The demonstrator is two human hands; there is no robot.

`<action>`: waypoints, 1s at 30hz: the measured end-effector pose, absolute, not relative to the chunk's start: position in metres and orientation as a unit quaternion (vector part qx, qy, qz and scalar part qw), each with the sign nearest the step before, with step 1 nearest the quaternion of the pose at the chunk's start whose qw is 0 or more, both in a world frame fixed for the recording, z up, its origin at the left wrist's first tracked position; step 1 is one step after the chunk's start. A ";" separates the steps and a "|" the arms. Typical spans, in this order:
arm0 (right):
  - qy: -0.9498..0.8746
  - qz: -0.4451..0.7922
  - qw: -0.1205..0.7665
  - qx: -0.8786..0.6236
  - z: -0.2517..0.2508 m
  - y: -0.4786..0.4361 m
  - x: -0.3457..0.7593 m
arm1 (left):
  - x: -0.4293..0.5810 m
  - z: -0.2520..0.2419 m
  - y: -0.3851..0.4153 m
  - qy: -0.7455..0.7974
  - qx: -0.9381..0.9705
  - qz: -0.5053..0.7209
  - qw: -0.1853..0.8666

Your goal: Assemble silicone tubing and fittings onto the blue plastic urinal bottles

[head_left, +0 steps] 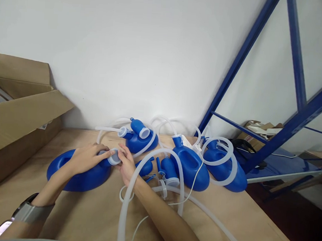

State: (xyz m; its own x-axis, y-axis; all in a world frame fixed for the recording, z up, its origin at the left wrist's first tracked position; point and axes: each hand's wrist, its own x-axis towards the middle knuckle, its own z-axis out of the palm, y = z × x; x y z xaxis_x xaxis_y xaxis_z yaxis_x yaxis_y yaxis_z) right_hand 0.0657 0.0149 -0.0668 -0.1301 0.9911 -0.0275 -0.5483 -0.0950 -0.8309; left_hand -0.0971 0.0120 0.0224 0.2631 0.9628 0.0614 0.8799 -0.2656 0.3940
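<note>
A blue urinal bottle (89,178) lies on its side at the left of the wooden table, its neck pointing right. My left hand (89,158) is closed around the bottle near its neck, fingers reaching towards the mouth. At the mouth sits a translucent white cap (115,157), and the fingers of my right hand (126,162) are closed on its right side. A thick translucent hose (126,210) loops up over my right forearm. Whether this hose joins the cap is hidden by my hand. Small blue cups with white rims, including one blue cup (168,169), lie right of my hands.
More blue bottles with hoses lie along the back, among them a blue bottle (193,169) and a far right bottle (230,178). An open cardboard box (20,139) stands left. A blue metal rack (238,63) rises at the right. Thin white cords (195,179) cross the table (226,211).
</note>
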 end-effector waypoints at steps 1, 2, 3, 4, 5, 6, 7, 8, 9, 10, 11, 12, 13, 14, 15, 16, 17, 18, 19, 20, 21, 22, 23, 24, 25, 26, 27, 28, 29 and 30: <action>-0.383 0.636 0.586 -0.324 -0.066 0.014 0.068 | -0.099 0.024 0.013 0.581 0.780 0.164 0.163; -0.425 0.602 0.593 -0.326 -0.065 0.014 0.069 | -0.101 0.025 0.014 0.571 0.777 0.188 0.188; -0.469 0.568 0.594 -0.322 -0.064 0.012 0.071 | -0.104 0.026 0.015 0.562 0.769 0.216 0.214; -0.515 0.538 0.588 -0.315 -0.063 0.010 0.072 | -0.109 0.027 0.017 0.556 0.758 0.242 0.238; -0.559 0.510 0.576 -0.309 -0.061 0.008 0.073 | -0.114 0.027 0.018 0.554 0.748 0.262 0.254; -0.598 0.483 0.561 -0.306 -0.060 0.005 0.074 | -0.121 0.028 0.018 0.553 0.743 0.274 0.259; -0.630 0.456 0.548 -0.308 -0.058 0.002 0.075 | -0.129 0.029 0.019 0.553 0.745 0.275 0.253; -0.654 0.431 0.537 -0.313 -0.057 0.000 0.075 | -0.137 0.030 0.018 0.550 0.754 0.266 0.241; -0.669 0.410 0.532 -0.319 -0.056 -0.002 0.075 | -0.145 0.032 0.017 0.543 0.769 0.248 0.230; -0.676 0.395 0.530 -0.325 -0.056 -0.003 0.075 | -0.152 0.034 0.015 0.534 0.783 0.226 0.226; -0.681 0.387 0.529 -0.327 -0.056 -0.004 0.075 | -0.158 0.036 0.013 0.528 0.791 0.205 0.231; -0.685 0.382 0.527 -0.327 -0.056 -0.003 0.075 | -0.162 0.038 0.012 0.524 0.795 0.189 0.241; -0.689 0.379 0.524 -0.327 -0.056 -0.003 0.076 | -0.165 0.040 0.010 0.521 0.796 0.178 0.252; -0.694 0.375 0.520 -0.329 -0.056 -0.003 0.076 | -0.165 0.041 0.009 0.518 0.796 0.174 0.259; -0.698 0.371 0.515 -0.333 -0.056 -0.002 0.077 | -0.164 0.042 0.009 0.515 0.798 0.175 0.259; -0.702 0.366 0.509 -0.338 -0.055 -0.002 0.078 | -0.161 0.042 0.009 0.512 0.801 0.176 0.255; -0.707 0.358 0.505 -0.342 -0.054 -0.002 0.079 | -0.157 0.043 0.010 0.505 0.808 0.173 0.250; -0.712 0.348 0.503 -0.345 -0.053 -0.003 0.080 | -0.153 0.043 0.010 0.498 0.815 0.167 0.246; -0.715 0.339 0.504 -0.346 -0.051 -0.004 0.081 | -0.148 0.043 0.010 0.492 0.820 0.161 0.244; -0.716 0.334 0.506 -0.346 -0.048 -0.005 0.082 | -0.144 0.044 0.010 0.487 0.824 0.156 0.244; -0.715 0.331 0.510 -0.345 -0.045 -0.006 0.082 | -0.140 0.045 0.009 0.483 0.827 0.152 0.244; -0.711 0.331 0.515 -0.346 -0.042 -0.007 0.082 | -0.137 0.046 0.007 0.479 0.829 0.151 0.246; -0.704 0.333 0.519 -0.351 -0.039 -0.008 0.081 | -0.134 0.047 0.005 0.477 0.829 0.156 0.247; -0.696 0.334 0.522 -0.362 -0.036 -0.009 0.079 | -0.133 0.048 0.003 0.476 0.828 0.160 0.249; -0.686 0.333 0.526 -0.376 -0.034 -0.010 0.078 | -0.132 0.050 0.000 0.474 0.827 0.163 0.254; -0.676 0.329 0.530 -0.392 -0.032 -0.010 0.076 | -0.132 0.051 -0.002 0.474 0.824 0.165 0.262; -0.667 0.323 0.535 -0.407 -0.031 -0.010 0.075 | -0.132 0.052 -0.004 0.476 0.820 0.169 0.270; -0.659 0.316 0.539 -0.418 -0.030 -0.009 0.074 | -0.132 0.053 -0.005 0.480 0.813 0.172 0.280; -0.655 0.310 0.543 -0.424 -0.029 -0.009 0.074 | -0.132 0.054 -0.005 0.484 0.806 0.176 0.290; -0.652 0.305 0.548 -0.426 -0.029 -0.008 0.074 | -0.132 0.054 -0.005 0.487 0.801 0.180 0.298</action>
